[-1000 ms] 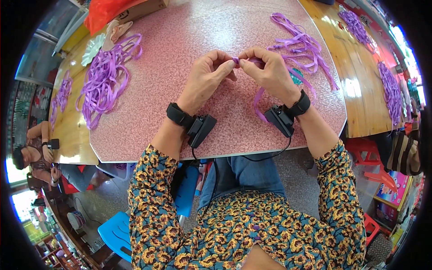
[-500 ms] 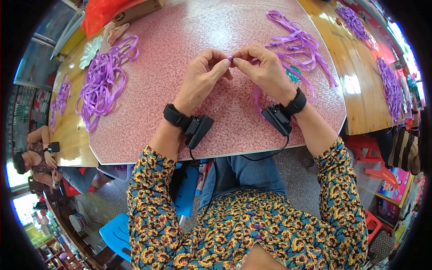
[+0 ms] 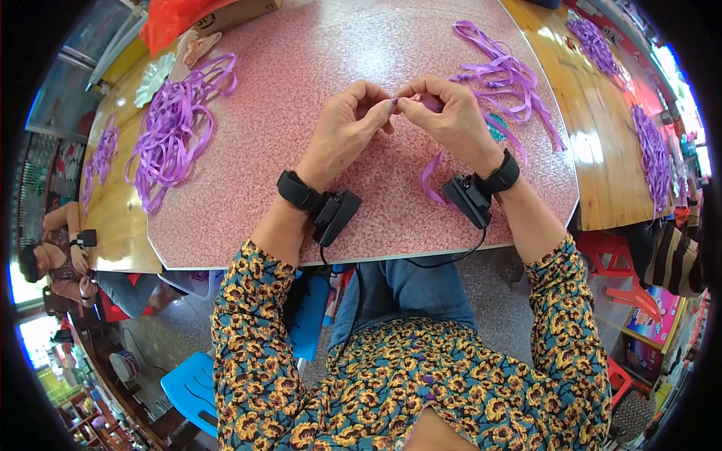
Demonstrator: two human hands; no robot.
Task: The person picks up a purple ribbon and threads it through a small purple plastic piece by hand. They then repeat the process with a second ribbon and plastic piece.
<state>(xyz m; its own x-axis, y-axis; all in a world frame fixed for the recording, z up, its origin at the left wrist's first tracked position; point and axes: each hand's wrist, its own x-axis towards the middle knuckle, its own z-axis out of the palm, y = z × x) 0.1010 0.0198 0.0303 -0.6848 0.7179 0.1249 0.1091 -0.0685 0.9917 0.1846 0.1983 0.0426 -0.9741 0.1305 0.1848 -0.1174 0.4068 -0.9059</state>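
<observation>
Over the middle of the pink speckled table (image 3: pixel 278 203), my left hand (image 3: pixel 350 131) and my right hand (image 3: pixel 451 124) meet fingertip to fingertip. Both pinch a small bit of purple ribbon (image 3: pixel 429 180) between thumb and forefinger. The pinched part is mostly covered by my fingers, so its exact shape is hard to make out. The rest of this ribbon passes under my right hand, with a loop hanging by the wrist. A green round piece (image 3: pixel 496 126) lies beside my right hand. Just past it rests a loose bunch of purple ribbons (image 3: pixel 504 75).
A large heap of purple ribbons (image 3: pixel 173 135) lies at the table's left edge, near a red plastic bag (image 3: pixel 177 22) and a cardboard box (image 3: pixel 237 15). More ribbons (image 3: pixel 650 154) lie on the wooden table at right. A person (image 3: pixel 64 255) sits far left. Blue stool (image 3: pixel 192 387) below.
Both hands have shifted slightly right, still pinching the ribbon. Its hanging loop has swung a little. The view has moved slightly.
</observation>
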